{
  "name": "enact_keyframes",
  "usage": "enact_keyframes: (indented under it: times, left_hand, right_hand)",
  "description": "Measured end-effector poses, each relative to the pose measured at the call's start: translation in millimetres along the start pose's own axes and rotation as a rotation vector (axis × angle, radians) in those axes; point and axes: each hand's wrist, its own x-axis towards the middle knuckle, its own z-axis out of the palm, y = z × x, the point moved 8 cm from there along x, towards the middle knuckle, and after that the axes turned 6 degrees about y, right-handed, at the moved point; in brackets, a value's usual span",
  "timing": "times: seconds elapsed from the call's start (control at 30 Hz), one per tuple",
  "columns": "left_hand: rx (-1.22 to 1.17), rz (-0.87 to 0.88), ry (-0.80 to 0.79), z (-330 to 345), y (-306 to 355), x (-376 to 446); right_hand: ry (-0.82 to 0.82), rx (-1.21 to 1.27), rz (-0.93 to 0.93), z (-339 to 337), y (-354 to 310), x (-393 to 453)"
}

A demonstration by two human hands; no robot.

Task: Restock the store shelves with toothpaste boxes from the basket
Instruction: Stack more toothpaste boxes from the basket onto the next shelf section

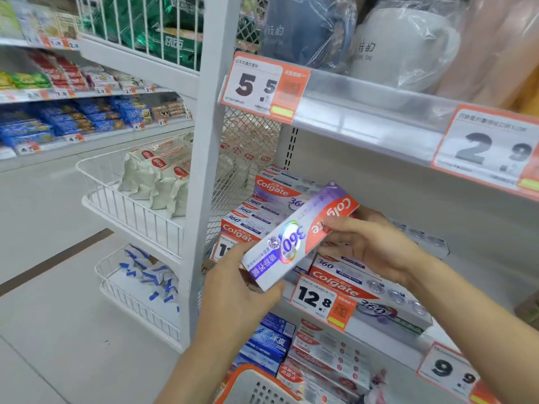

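I hold a white, purple and red Colgate 360 toothpaste box (297, 237) slanted in front of the middle shelf (379, 338). My left hand (233, 290) grips its lower left end from below. My right hand (367, 243) grips its upper right end, fingers curled over the red part. Behind the box, stacked Colgate boxes (253, 220) fill the shelf's left side, and more boxes (376, 293) lie to the right under my right wrist. The orange-rimmed grey basket (256, 386) shows at the bottom edge.
A 12.8 price tag (320, 301) hangs on the shelf edge. The lower shelf holds blue boxes (271, 339) and red-white boxes (326, 354). Wrapped mugs (402, 51) stand on the shelf above. White wire baskets (131, 205) with bags hang off the shelf end at left.
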Motion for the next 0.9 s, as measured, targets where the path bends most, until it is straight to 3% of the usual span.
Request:
enact_keyframes:
  times: [0.23,0.33,0.47,0.53,0.73,0.9]
  left_hand:
    - [-0.088,0.03,0.128,8.7,8.7,-8.6]
    - [0.057,0.099,0.059,22.2,8.4,-1.9]
    - [0.36,0.254,-0.003,36.3,1.2,14.3]
    - [0.448,0.343,-0.07,47.3,-0.3,16.7]
    - [0.637,0.438,-0.243,73.5,-5.7,11.6]
    - [0.645,0.442,-0.228,75.2,-6.8,11.1]
  right_hand:
    - [0.022,0.068,-0.048,40.9,16.2,-11.5]
    - [0.085,-0.156,-0.141,36.2,-8.2,2.8]
    - [0.227,-0.745,-0.36,18.2,-65.2,36.2]
    - [0.273,-0.922,-0.455,18.7,-78.7,49.6]
    - [0.197,-1.303,-0.671,27.9,-29.8,79.4]
    - [0.154,-1.303,-0.674,15.6,-7.5,82.3]
